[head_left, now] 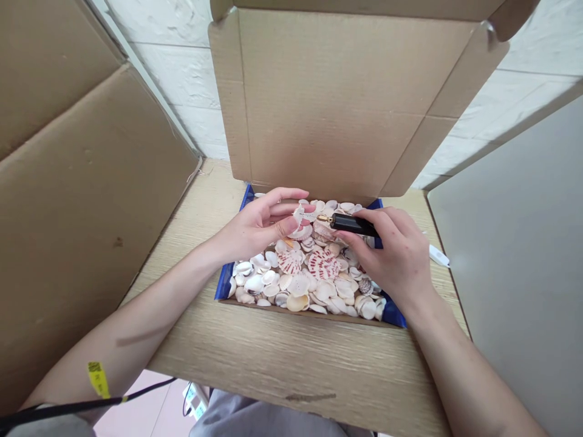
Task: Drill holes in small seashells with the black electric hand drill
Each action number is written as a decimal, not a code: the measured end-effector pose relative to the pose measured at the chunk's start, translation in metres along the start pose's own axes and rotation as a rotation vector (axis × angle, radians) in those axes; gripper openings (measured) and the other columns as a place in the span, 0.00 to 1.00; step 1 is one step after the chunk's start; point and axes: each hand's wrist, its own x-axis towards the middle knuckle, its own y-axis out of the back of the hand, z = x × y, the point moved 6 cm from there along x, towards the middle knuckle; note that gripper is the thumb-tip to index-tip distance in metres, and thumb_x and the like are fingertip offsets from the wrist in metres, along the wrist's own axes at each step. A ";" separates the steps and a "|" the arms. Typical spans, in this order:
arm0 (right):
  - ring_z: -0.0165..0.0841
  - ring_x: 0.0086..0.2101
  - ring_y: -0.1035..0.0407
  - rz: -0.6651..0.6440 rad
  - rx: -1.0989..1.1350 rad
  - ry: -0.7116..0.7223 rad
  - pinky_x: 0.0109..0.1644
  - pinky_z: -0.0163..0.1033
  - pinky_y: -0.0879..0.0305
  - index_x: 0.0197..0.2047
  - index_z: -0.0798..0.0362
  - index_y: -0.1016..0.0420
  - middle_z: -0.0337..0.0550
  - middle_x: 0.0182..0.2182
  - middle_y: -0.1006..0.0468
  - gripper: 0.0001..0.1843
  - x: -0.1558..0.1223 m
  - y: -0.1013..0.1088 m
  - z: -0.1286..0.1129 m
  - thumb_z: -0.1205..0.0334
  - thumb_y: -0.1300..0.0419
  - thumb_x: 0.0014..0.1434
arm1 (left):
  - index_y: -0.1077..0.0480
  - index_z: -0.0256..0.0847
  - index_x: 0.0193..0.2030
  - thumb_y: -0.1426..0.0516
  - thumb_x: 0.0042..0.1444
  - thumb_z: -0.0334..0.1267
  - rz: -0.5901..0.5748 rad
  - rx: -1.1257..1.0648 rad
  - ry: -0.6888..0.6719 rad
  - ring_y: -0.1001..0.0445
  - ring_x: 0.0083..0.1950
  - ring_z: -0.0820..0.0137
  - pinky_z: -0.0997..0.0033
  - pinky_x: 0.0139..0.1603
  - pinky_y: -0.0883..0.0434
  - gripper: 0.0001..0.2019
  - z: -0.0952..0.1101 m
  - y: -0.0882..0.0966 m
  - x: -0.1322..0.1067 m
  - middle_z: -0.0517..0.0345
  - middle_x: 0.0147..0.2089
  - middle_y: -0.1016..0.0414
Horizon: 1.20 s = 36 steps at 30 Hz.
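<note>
My left hand [259, 227] pinches a small white shell [299, 214] between thumb and fingers, held just above a shallow blue tray [224, 284] heaped with several pale and red-striped shells [307, 276]. My right hand [394, 252] grips a black pen-shaped tool [353, 224] with a brass tip. That tip points left and sits almost against the held shell. Both hands hover over the far half of the tray.
An open cardboard box lid [337, 97] stands upright right behind the tray. Large cardboard sheets [77, 200] wall off the left, a grey panel [519, 255] the right. A small white object [439, 256] lies on the wooden table [296, 358] by my right hand.
</note>
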 end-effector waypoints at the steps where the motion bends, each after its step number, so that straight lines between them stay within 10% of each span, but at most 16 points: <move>1: 0.36 0.34 0.29 0.000 0.001 -0.001 0.37 0.40 0.33 0.43 0.53 0.28 0.44 0.31 0.24 0.15 0.000 0.000 0.000 0.51 0.38 0.60 | 0.34 0.39 0.60 0.40 0.60 0.40 0.006 0.014 0.003 0.23 0.55 0.61 0.69 0.49 0.24 0.22 0.000 0.000 0.000 0.43 0.61 0.28; 22: 0.38 0.38 0.30 0.152 -0.049 0.070 0.39 0.44 0.34 0.46 0.48 0.28 0.45 0.37 0.23 0.14 0.001 0.012 -0.003 0.62 0.35 0.56 | 0.28 0.38 0.57 0.39 0.58 0.45 -0.060 0.292 0.117 0.22 0.51 0.63 0.67 0.47 0.25 0.22 -0.002 -0.005 -0.001 0.49 0.56 0.23; 36: 0.38 0.35 0.31 0.004 0.040 -0.017 0.40 0.44 0.32 0.45 0.51 0.24 0.46 0.34 0.23 0.14 -0.001 0.001 0.002 0.53 0.36 0.58 | 0.25 0.38 0.54 0.39 0.57 0.45 0.001 0.293 -0.032 0.23 0.54 0.59 0.65 0.51 0.24 0.20 0.005 0.000 -0.001 0.49 0.56 0.23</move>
